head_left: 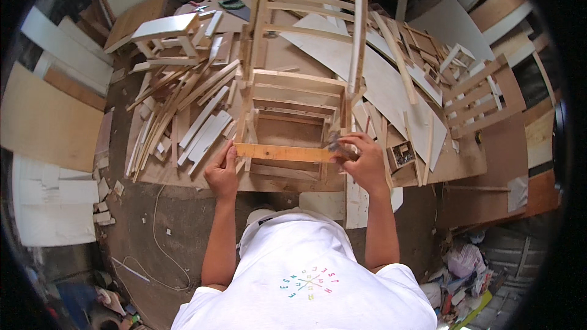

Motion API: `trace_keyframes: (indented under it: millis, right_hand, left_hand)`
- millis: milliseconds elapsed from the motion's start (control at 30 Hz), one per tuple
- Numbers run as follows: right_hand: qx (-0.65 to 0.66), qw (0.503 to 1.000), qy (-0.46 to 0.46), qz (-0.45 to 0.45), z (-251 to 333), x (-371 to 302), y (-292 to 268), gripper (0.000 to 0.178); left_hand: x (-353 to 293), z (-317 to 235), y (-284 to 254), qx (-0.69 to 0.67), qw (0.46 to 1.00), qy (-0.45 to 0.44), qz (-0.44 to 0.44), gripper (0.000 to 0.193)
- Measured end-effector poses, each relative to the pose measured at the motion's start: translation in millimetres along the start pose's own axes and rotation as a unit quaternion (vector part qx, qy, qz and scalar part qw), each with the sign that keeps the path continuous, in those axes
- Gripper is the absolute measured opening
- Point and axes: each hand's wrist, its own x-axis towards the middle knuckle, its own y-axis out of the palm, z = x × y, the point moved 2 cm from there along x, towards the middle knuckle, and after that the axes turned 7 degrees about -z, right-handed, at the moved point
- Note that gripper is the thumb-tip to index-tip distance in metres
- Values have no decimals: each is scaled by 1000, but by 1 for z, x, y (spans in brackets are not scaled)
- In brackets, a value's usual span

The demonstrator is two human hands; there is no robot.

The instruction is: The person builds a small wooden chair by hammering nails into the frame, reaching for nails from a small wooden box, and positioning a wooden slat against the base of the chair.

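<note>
A flat orange-yellow wooden slat lies level across the front of a wooden chair frame. At its left end my left hand is closed on it, the thumb lying along the edge. My right hand is closed at the other end, with its thumb against the slat. By those fingertips is a small dark grey thing, too blurred to name. A thin reddish stick points up beside that hand. The chair frame's slatted back rises away from me, and its lower rails show behind the slat.
Loose wood strips are piled left of the frame, near a small white-topped stool. On the right are a large pale panel, a small box of dark bits and a slatted piece. A cord lies on the floor.
</note>
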Motion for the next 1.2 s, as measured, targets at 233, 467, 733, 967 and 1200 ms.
trace_keyframes:
  millis: [233, 467, 733, 967, 1200]
  right_hand:
    - [217, 940, 233, -121, -59, -39, 7, 31]
    - [260, 919, 265, -135, -53, -49, 33, 41]
    - [242, 904, 315, -157, -49, -72, 31, 37]
    - [312, 873, 317, -197, -44, -73, 37, 36]
    - [312, 877, 316, -181, -50, -72, 40, 33]
  left_hand:
    - [-5, 13, 5, -102, 995, -7, -4, 26]
    - [5, 8, 0, -51, 998, 10, 47, 28]
    - [-3, 9, 3, -70, 997, -2, 15, 28]
    - [-3, 14, 3, -143, 989, -28, 15, 28]
    - [1, 17, 3, -133, 990, -53, 10, 28]
